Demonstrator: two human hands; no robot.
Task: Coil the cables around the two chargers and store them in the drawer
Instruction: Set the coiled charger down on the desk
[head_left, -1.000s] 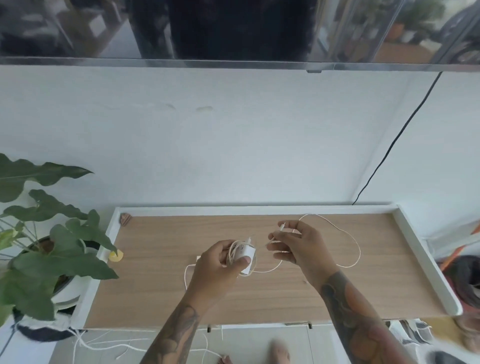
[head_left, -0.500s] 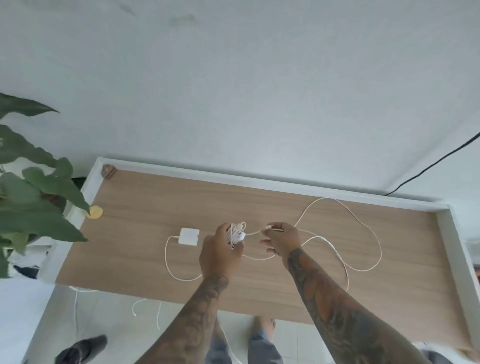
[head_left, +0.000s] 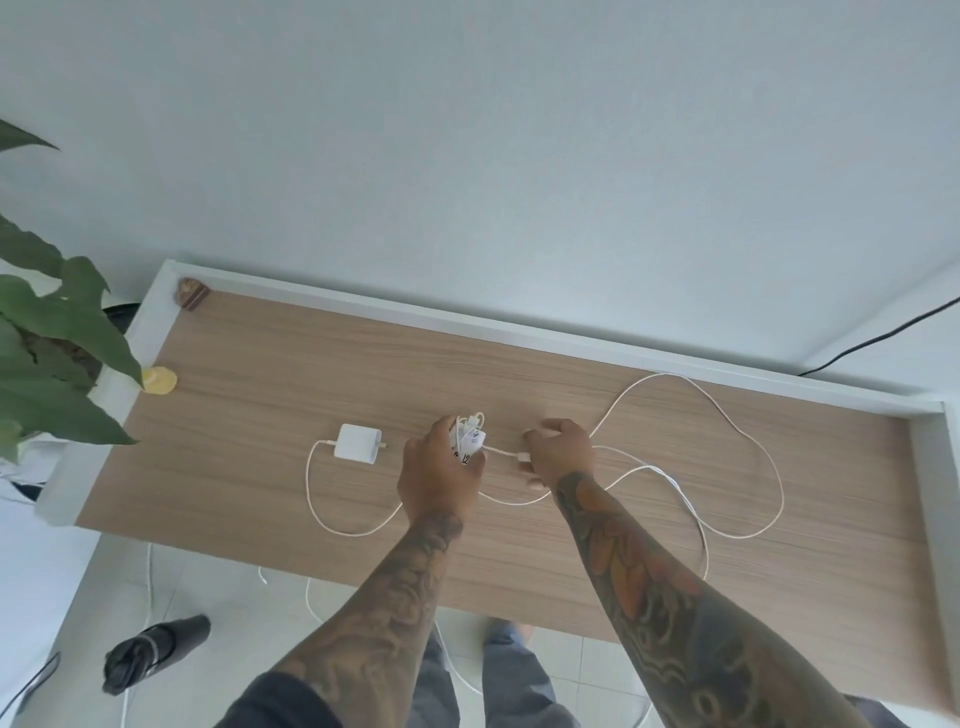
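Note:
My left hand (head_left: 441, 473) grips a small white charger (head_left: 470, 441) with several turns of white cable wound around it, held just above the wooden tabletop (head_left: 260, 415). My right hand (head_left: 561, 452) pinches the plug end of that cable (head_left: 523, 457), a short stretch right of the charger. A second, square white charger (head_left: 357, 442) lies flat on the table left of my left hand. Its long white cable (head_left: 748, 441) loops across the right half of the table and under my arms. No drawer is in view.
A white raised rim (head_left: 467, 325) borders the table at the back and sides. A leafy potted plant (head_left: 52, 332) stands at the left. A yellow disc (head_left: 158, 381) and a brown piece (head_left: 191, 295) sit near the left edge. A folded black umbrella (head_left: 150, 652) and loose white cords lie on the floor.
The view has tilted downward, so the table fills more of the frame. My hands have come down near the tabletop, and the free length between charger and plug is shorter.

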